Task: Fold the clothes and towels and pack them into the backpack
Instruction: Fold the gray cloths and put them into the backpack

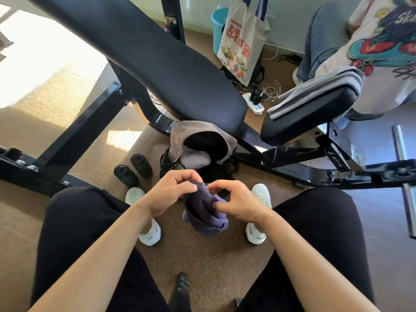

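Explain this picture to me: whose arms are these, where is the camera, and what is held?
There is no machine here. A person wears a camera on the head, so this single view looks down past their own arms and knees to the floor. The left hand and right hand both hold a dark purple cloth, above the floor between the white shoes. Just beyond it an open backpack stands on the floor with a light grey bundle inside. Two black bottles stand beside it. A weight bench crosses the view; folded grey cloth lies on its seat pad.

Black bench [157, 64], tote bag [244, 37], blue bucket [217, 21]
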The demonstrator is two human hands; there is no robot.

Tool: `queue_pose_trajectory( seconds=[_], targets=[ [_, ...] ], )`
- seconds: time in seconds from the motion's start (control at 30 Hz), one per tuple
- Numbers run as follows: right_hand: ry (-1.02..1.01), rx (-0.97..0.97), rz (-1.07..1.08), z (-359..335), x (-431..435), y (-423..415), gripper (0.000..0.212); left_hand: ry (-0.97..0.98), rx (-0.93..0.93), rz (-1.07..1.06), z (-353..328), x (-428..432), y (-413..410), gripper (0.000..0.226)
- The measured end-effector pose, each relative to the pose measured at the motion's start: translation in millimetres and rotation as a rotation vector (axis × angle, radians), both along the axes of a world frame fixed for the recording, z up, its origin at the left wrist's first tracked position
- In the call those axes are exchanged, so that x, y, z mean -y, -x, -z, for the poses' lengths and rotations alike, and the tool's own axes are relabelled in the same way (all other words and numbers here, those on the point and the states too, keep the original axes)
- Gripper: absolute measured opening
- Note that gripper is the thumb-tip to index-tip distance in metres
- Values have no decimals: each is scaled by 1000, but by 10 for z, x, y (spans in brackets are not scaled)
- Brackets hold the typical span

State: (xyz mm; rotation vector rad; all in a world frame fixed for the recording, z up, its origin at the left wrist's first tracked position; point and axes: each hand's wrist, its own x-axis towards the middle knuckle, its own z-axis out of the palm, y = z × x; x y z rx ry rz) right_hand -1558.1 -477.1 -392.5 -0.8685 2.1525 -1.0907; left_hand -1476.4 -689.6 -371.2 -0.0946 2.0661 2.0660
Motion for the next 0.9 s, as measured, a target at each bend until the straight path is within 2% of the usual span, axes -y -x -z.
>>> queue_pose_trajectory(
  seconds=[0.1,0.27,0.37,0.43,0.5,0.57,0.73,0.8,0.9],
  targets=[
    [-89,36,-88,74,31,-23,35,-136,25,-14,-5,84,-50,12],
    [-504,-84,-286,302,152,-90,53,-397,53,17,-36,175,-133,9],
    [-668,-92,-312,432,148,-90,44,-513,64,-41,-65,287,-197,12],
    [-659,-61,-223,504,113,-43,26,-521,67,-122,-69,369,-240,8],
    [-575,-28,-94,522,71,30,14,-450,88,-227,-61,411,-264,6],
    [-494,-19,29,497,20,107,14,-300,118,-383,-8,445,-259,7],
    [-357,-103,219,318,-208,212,33,-15,249,-831,251,640,-237,13],
    [-270,-99,306,279,-324,250,32,100,235,-903,285,675,-225,20],
    [-132,-89,423,190,-451,244,20,306,159,-857,341,692,-238,21]
  ],
)
